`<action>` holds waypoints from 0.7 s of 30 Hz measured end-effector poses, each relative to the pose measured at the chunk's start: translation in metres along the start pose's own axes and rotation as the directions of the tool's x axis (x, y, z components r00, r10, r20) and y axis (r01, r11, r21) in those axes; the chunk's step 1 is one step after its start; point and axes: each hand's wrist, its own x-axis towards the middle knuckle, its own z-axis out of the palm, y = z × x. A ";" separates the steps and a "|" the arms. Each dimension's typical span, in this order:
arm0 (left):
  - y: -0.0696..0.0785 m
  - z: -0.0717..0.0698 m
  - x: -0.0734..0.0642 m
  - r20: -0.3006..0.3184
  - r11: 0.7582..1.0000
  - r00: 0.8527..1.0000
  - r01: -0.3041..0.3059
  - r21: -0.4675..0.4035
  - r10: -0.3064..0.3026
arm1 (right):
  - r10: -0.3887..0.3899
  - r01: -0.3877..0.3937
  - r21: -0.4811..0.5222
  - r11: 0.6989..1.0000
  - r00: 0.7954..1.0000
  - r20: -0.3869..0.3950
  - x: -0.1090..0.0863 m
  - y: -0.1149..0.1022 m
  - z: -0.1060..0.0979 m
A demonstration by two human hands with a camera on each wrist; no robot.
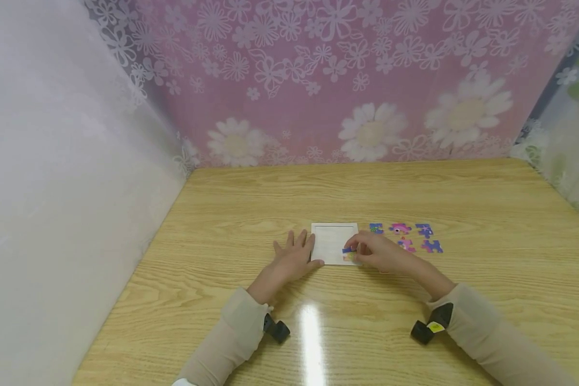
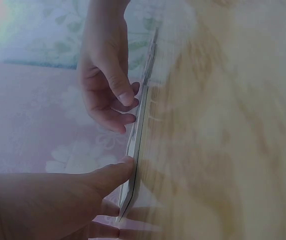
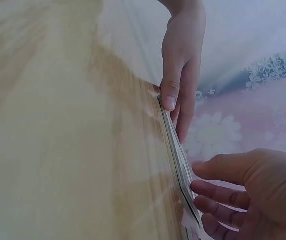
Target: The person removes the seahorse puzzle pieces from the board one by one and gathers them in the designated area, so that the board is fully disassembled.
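A white puzzle tray [image 1: 334, 236] with a raised rim lies flat on the table. One jigsaw puzzle piece [image 1: 347, 256], blue above and yellow-pink below, is in its front right corner. My left hand [image 1: 291, 262] rests at the tray's left side with fingers spread, its thumb at the front left corner. Over the opposite corner, my right hand [image 1: 378, 252] touches the piece with bent fingertips and partly covers it. In the left wrist view its thumb and fingers [image 2: 114, 117] stand slightly apart, close to the tray's edge [image 2: 139, 127].
Several loose puzzle pieces [image 1: 424, 230] in blue, purple and pink lie right of the tray in rough rows. The right hand and forearm partly cover some. A flowered pink curtain [image 1: 289, 107] hangs behind the wooden table [image 1: 251, 198]; a white wall [image 1: 77, 187] borders its left.
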 end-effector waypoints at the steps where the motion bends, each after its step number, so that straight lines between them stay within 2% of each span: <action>1: 0.000 0.000 0.000 -0.002 1.000 1.000 -0.001 0.000 0.001 | -0.004 0.004 -0.003 1.000 1.000 -0.004 0.000 0.000 0.001; 7: -0.001 0.001 0.001 -0.004 1.000 1.000 -0.004 0.000 0.004 | -0.001 0.000 -0.047 0.999 1.000 -0.022 0.002 0.001 0.003; 14: 0.000 -0.001 -0.001 0.001 1.000 1.000 0.000 0.001 0.000 | 0.031 -0.032 -0.036 0.999 0.999 -0.028 0.003 -0.001 0.004; 21: 0.001 -0.001 -0.001 0.001 1.000 1.000 0.002 0.000 -0.002 | 0.024 -0.025 -0.040 0.999 0.999 -0.031 0.002 -0.001 0.004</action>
